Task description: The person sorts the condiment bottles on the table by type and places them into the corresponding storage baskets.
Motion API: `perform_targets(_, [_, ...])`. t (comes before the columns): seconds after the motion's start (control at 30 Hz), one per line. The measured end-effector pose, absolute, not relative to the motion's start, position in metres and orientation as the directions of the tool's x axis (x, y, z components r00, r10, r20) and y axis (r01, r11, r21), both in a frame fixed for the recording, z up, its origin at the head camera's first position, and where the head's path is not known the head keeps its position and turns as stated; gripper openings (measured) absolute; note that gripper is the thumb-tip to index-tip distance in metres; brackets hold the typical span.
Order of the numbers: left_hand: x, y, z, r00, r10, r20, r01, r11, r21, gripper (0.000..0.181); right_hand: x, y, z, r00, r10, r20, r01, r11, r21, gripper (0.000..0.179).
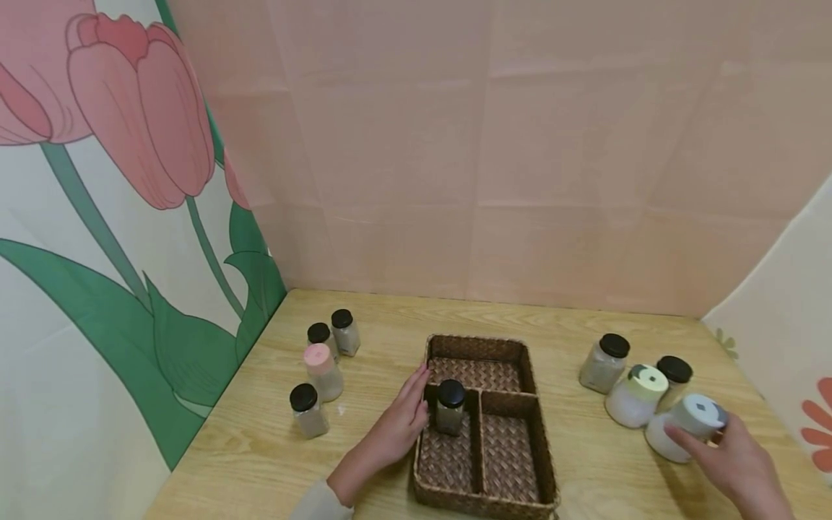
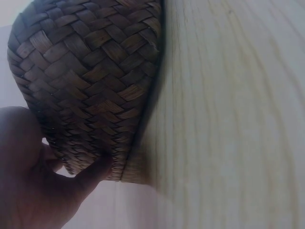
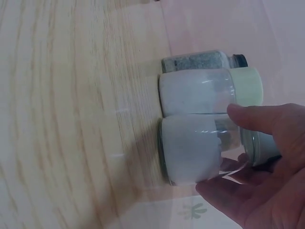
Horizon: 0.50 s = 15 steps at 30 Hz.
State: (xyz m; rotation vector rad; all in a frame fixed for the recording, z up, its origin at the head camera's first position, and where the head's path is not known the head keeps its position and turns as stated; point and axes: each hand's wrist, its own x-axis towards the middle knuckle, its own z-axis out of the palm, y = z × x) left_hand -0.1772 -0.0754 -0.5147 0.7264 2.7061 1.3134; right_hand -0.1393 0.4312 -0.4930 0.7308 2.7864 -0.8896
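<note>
My left hand (image 1: pixel 396 426) grips the left wall of a brown woven basket (image 1: pixel 549 462), thumb at the rim and fingers along the outside in the left wrist view. The basket has three compartments. Standing in its front left compartment is a black-lidded jar (image 1: pixel 450 415). At the right, my right hand (image 1: pixel 744 458) holds a clear jar (image 3: pixel 190 150) of white contents with a pale lid (image 1: pixel 703 412), thumb on one side and fingers on the other. Right beside it stands a similar jar (image 3: pixel 193 90) with a pale green lid (image 1: pixel 648 381).
Two black-lidded jars, one (image 1: pixel 604 361) at the back and another (image 1: pixel 674 375) behind the green-lidded one, stand at the right. Left of the basket are a pink-lidded jar (image 1: pixel 325 375) and several black-lidded jars (image 1: pixel 308 412). Fabric backdrops (image 1: pixel 487 180) border the wooden table (image 1: pixel 377 325).
</note>
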Motion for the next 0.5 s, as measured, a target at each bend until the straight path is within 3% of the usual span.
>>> perform_targets(0.5, [-0.178,-0.076,-0.515,-0.887,0.437,0.147,0.384,0.523,0.761,0.057,-0.128,0.420,-0.470,-0.914,0.383,-0.134,0.394,0.758,-0.519,0.107])
